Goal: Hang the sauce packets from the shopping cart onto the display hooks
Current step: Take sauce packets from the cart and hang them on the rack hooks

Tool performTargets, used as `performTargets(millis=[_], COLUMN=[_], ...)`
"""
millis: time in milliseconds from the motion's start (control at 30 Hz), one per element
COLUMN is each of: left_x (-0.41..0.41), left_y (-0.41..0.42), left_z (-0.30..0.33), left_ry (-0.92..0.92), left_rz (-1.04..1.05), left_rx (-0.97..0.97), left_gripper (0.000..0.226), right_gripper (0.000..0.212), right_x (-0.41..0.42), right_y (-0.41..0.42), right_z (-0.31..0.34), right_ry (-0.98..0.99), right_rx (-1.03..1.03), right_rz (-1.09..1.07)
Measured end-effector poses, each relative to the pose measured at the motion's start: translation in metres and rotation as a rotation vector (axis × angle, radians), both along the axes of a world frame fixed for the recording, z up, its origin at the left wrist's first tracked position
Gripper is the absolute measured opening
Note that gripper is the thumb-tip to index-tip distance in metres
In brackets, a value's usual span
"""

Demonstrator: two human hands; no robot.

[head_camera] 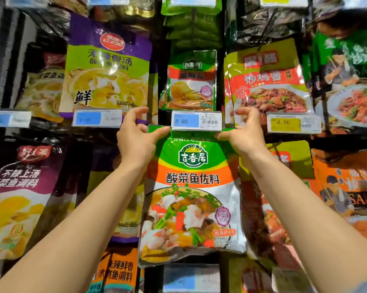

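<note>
A large green, orange and white sauce packet (192, 199) with a fish dish printed on it hangs in front of me at the centre of the display. My left hand (136, 138) pinches its top left corner. My right hand (243, 134) pinches its top right corner. The packet's top edge sits just behind a price tag reading 5.80 (196, 121), which hides the hook and the packet's hole. A smaller packet of the same brand (191, 81) hangs on the hook row above. The shopping cart is out of view.
Other packets crowd every side: a purple and green one (106, 68) upper left, a red and yellow one (267, 81) upper right, a purple one (17, 197) lower left, orange ones (347, 187) at right. A yellow 4.90 tag (292, 123) sticks out beside my right hand.
</note>
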State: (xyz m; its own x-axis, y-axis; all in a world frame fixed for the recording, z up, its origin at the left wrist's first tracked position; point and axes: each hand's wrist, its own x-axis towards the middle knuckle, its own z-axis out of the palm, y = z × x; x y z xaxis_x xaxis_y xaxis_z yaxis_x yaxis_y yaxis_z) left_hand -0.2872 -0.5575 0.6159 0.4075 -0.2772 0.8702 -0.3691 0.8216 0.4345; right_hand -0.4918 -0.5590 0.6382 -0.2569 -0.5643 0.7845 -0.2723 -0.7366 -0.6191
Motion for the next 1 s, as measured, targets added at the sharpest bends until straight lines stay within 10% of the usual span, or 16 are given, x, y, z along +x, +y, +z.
performTargets(millis=[500,833,1000], left_x=[-0.002,-0.007,-0.009], left_y=[-0.055,-0.038,-0.040], left_z=[-0.021,-0.096,-0.099], left_ry=[-0.077,-0.738,-0.913], left_rz=[0.111,0.575,0.411], left_rx=[0.075,-0.038,0.319], left_gripper=[0.052,0.071,0.090], right_gripper=[0.058,0.075,0.062], right_x=[0.002,0.000,0.016], right_y=[-0.055,-0.025,-0.027], right_z=[-0.020,-0.076,-0.113], right_ry=[0.228,0.521,1.002], right_rx=[-0.012,-0.353,-0.290], right_rz=[-0.139,-0.586,-0.723])
